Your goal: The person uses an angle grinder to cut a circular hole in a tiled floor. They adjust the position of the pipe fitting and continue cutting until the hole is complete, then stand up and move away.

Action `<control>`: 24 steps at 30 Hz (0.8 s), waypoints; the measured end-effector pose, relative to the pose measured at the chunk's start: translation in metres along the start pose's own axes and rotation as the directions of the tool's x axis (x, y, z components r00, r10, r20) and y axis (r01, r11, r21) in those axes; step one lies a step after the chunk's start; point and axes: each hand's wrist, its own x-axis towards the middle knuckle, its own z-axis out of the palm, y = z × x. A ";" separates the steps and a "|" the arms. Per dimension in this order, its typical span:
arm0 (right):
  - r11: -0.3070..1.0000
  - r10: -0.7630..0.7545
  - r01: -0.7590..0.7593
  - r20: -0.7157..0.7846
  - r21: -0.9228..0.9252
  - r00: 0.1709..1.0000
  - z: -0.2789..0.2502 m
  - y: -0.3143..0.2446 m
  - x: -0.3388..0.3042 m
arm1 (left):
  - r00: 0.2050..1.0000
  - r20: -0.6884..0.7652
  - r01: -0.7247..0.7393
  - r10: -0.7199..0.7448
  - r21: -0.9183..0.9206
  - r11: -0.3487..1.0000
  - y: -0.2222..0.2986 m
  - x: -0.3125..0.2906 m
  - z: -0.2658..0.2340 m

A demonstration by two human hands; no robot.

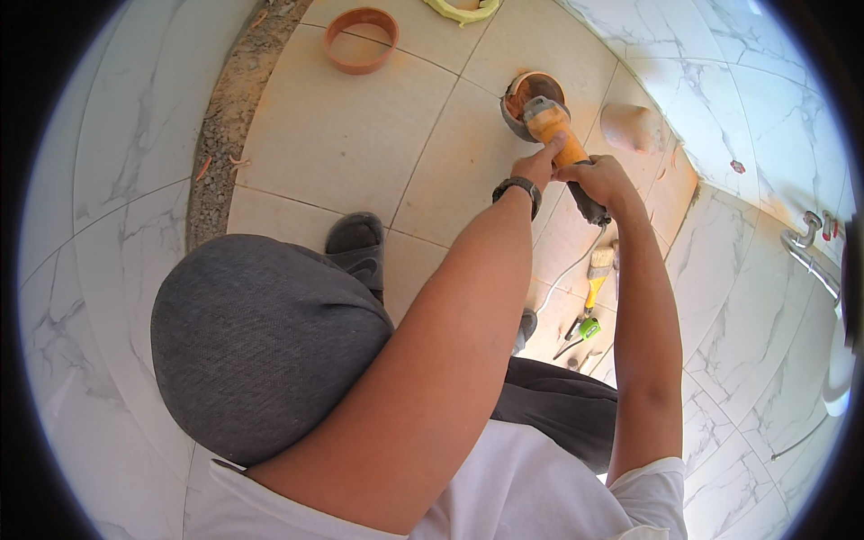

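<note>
Both my hands grip an orange angle grinder over the beige floor tiles. My left hand, with a dark watch on the wrist, holds the orange body near the head. My right hand wraps the dark rear handle, and the white cord trails down from it. The grinder's disc end sits on an orange pipe opening set in the floor.
An orange pipe ring lies on the tiles at the top. A dusty orange lump sits right of the grinder. Hand tools, one with a green handle, lie near my foot. A chrome tap is on the marble wall.
</note>
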 end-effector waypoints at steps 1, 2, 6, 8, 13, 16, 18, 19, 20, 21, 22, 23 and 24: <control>1.000 -0.006 0.005 -0.012 -0.010 1.000 0.001 0.000 0.000 | 1.000 -0.003 0.005 -0.005 0.015 1.000 0.000 0.001 0.000; 1.000 -0.001 0.001 -0.024 -0.022 1.000 0.001 0.000 0.000 | 1.000 -0.006 0.002 -0.002 0.020 1.000 -0.001 0.003 0.000; 0.999 0.007 -0.008 -0.019 -0.038 1.000 0.001 0.001 0.000 | 1.000 -0.026 0.008 -0.007 0.049 0.999 -0.006 0.011 -0.001; 0.999 0.017 -0.017 -0.006 -0.031 1.000 0.000 0.001 0.001 | 1.000 -0.027 0.008 -0.007 0.049 0.999 -0.007 0.013 -0.001; 0.997 -0.016 0.016 -0.010 0.082 1.000 0.001 0.008 -0.001 | 1.000 -0.020 0.014 -0.011 0.112 0.994 -0.003 0.002 0.002; 0.976 -0.006 0.003 0.015 0.217 1.000 0.002 0.011 -0.006 | 0.997 -0.076 -0.011 0.029 0.235 0.972 0.002 -0.010 0.006; 0.970 -0.009 0.001 0.031 0.241 0.999 0.000 0.010 -0.009 | 0.998 -0.058 -0.006 0.021 0.255 0.967 0.004 -0.015 0.006; 0.974 -0.018 0.008 0.039 0.228 0.999 -0.002 0.009 -0.010 | 0.999 -0.048 -0.004 0.018 0.266 0.964 0.005 -0.017 0.006; 0.975 -0.035 0.024 0.048 0.219 0.998 -0.004 0.008 -0.011 | 0.999 -0.041 -0.017 0.026 0.205 0.979 0.003 -0.018 0.005; 0.980 -0.052 0.040 0.056 0.195 0.997 -0.005 0.005 -0.013 | 0.999 -0.033 -0.029 0.034 0.145 0.989 0.001 -0.019 0.004; 0.982 -0.077 0.065 0.065 0.176 0.995 -0.006 0.003 -0.014 | 0.999 -0.026 -0.032 0.034 0.087 0.996 -0.001 -0.019 0.003; 0.985 -0.092 0.083 0.051 0.150 0.994 -0.008 0.001 -0.017 | 0.999 -0.011 -0.052 0.053 0.043 0.998 -0.003 -0.019 0.002; 0.989 -0.102 0.096 0.049 0.114 0.994 -0.008 -0.001 -0.019 | 0.998 0.003 -0.066 0.066 0.002 0.998 -0.006 -0.020 -0.001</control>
